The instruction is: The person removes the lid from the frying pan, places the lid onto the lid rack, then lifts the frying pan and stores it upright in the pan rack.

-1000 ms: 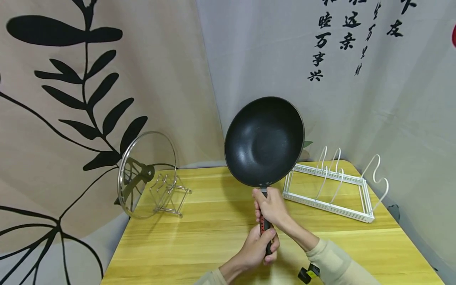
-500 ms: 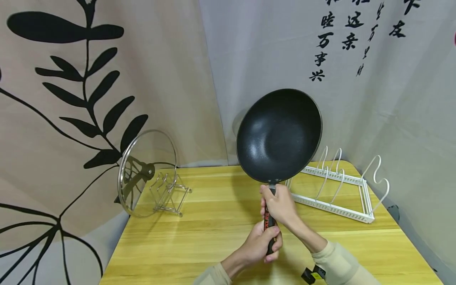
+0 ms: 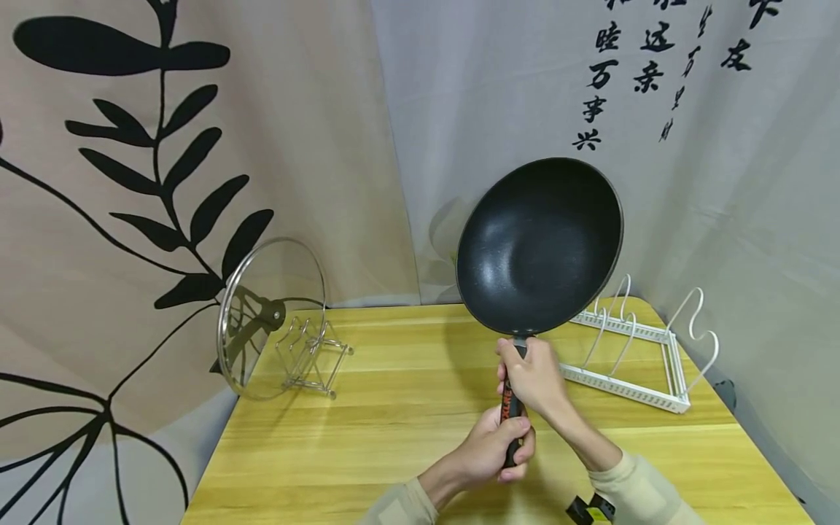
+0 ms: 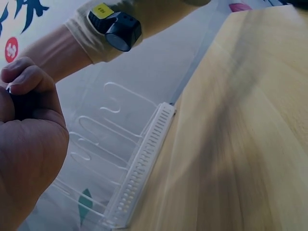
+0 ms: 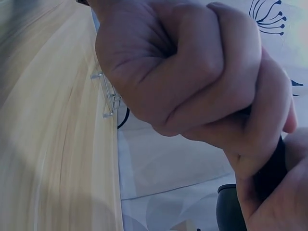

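Note:
A black wok (image 3: pixel 539 246) is held up above the table, its dark inside facing me and its handle pointing down. My right hand (image 3: pixel 534 375) grips the upper handle just under the pan. Lower down, my left hand (image 3: pixel 491 450) wraps its fingers round the end of the same handle, where red lettering shows between the hands. The wok covers part of a white rack (image 3: pixel 623 390) with upright wire loops. In the left wrist view, curled left fingers (image 4: pixel 33 89) enclose the dark handle. The right wrist view shows both hands close together, with the wok's rim below them.
On the left, a glass lid (image 3: pixel 226 343) with a metal rim stands upright against a small wire rack (image 3: pixel 318 364). The wooden table (image 3: pixel 367 430) ends at a printed cloth backdrop (image 3: pixel 328 146). A small black camera (image 3: pixel 590 508) sits at the right wrist.
Both hands have carried the wok to the right and slightly up, toward the white rack, which it now covers more at the left end. Lid and wire rack stay put.

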`<state>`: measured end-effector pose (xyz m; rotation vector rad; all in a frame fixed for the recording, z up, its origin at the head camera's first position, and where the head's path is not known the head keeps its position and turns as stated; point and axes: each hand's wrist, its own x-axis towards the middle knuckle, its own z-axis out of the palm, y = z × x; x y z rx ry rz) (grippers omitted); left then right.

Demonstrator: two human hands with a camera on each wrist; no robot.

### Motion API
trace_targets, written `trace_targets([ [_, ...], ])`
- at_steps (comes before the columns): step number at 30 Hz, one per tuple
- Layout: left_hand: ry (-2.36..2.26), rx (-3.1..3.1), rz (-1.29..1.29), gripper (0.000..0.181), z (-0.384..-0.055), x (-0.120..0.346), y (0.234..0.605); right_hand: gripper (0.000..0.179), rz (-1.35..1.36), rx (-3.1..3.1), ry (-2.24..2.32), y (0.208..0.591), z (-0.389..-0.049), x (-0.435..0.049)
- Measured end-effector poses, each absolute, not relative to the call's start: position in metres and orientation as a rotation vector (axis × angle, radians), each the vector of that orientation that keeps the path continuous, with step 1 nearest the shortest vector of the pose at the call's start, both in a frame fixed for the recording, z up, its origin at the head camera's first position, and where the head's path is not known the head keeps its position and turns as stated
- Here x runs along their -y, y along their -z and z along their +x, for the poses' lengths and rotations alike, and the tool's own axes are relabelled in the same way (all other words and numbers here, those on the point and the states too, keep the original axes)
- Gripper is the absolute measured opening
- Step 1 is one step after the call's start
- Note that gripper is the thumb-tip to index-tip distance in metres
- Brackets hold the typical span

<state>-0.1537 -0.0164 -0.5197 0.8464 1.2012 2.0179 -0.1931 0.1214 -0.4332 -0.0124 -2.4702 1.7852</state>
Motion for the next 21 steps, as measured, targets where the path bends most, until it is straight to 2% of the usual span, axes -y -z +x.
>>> trace_targets([
  [4,-2.0,-1.152,0.868,0.024,-0.154,0.012,0.519,0.027,-0.043,2.472,-1.752,0.432,-0.19,-0.127],
  [11,-1.968,-1.109,0.903,0.042,-0.155,0.002,0.518,0.03,-0.096,2.497,-1.644,0.428,-0.186,-0.135],
  [17,-1.941,-1.057,0.902,0.031,-0.156,-0.003,0.52,0.037,-0.127,2.506,-1.601,0.424,-0.182,-0.14],
  [21,-1.928,-1.028,0.925,0.036,-0.158,-0.007,0.522,0.044,-0.134,2.51,-1.577,0.424,-0.181,-0.143],
])
